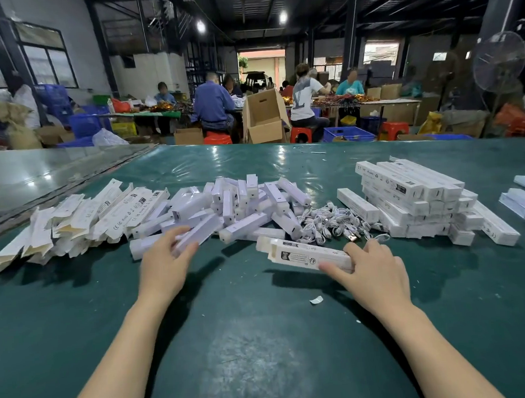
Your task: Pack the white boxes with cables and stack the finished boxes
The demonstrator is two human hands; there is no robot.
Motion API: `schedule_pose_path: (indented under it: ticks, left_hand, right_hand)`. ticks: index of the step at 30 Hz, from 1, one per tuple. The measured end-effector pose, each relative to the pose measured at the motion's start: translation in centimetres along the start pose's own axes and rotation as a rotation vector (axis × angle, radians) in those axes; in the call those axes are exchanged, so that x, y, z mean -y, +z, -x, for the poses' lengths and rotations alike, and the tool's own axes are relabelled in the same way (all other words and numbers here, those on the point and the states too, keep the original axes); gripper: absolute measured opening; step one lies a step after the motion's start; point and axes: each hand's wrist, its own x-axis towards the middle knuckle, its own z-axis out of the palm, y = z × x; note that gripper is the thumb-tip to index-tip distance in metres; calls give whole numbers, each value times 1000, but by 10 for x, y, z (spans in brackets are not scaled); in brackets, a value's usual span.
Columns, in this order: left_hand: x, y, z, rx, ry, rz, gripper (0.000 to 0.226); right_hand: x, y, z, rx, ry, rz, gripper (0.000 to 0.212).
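Fingers [176,234] of the left hand [163,263] are curled round a white bar [196,231] at the near edge of the loose heap of bars [245,200]. The right hand [375,271] pinches one end of an open box [304,253], thumb on the near side and fingers on the far side, with the box's open mouth pointing left. From where I stand this looks like the filling step: one box is ready and its contents are being gathered. The tangle of white cables [328,222] lies just beyond the box, untouched. Next, I'd say, the bar has to be lifted free, lined up with the box mouth and slid in, and a cable picked from the tangle. Finished boxes [416,200] are stacked to the right, flat cartons [101,216] fanned out to the left.

The counter [266,354] is covered in shiny green sheeting, with a paper scrap [316,300] near the right wrist. Behind it, workers sit at tables among cardboard cartons [263,118], blue crates and a standing fan [498,61].
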Motion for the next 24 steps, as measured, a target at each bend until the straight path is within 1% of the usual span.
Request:
schedule_pose_path:
  ticks: [1,2,4,6,10,12,15,17,19,22,24]
  left_hand:
    - [-10,0,2,77,33,189,14]
    - [-18,0,4,158,56,305,17]
    - [-27,1,8,307,69,372,18]
    - [-27,4,11,388,58,365,16]
    - [-22,6,8,357,-39,475,7]
    - [-20,4,5,333,-59,529,10]
    - [-18,4,4,345,-68,562,24]
    - [-18,3,4,353,-70,559,26]
    - [-17,2,3,357,-50,530,21]
    - [-16,4,5,372,18,432,18]
    - [-18,8,9,396,21,422,11]
  right_hand:
    - [0,0,0,-1,-1,-16,59]
    - [0,-1,0,-9,-7,-42,58]
    - [0,-3,-1,-26,-30,-102,54]
    - [0,-3,-1,-32,-66,-132,52]
    - [2,-6,1,-61,-54,-157,63]
    - [2,-8,2,-62,-31,-189,67]
    - [2,-11,3,-36,-50,-223,63]
    - [1,-11,3,16,-80,-226,62]
    - [1,-9,3,49,-104,-242,61]
    - [2,-7,3,30,-90,-263,67]
    - [1,-6,3,18,-76,-263,71]
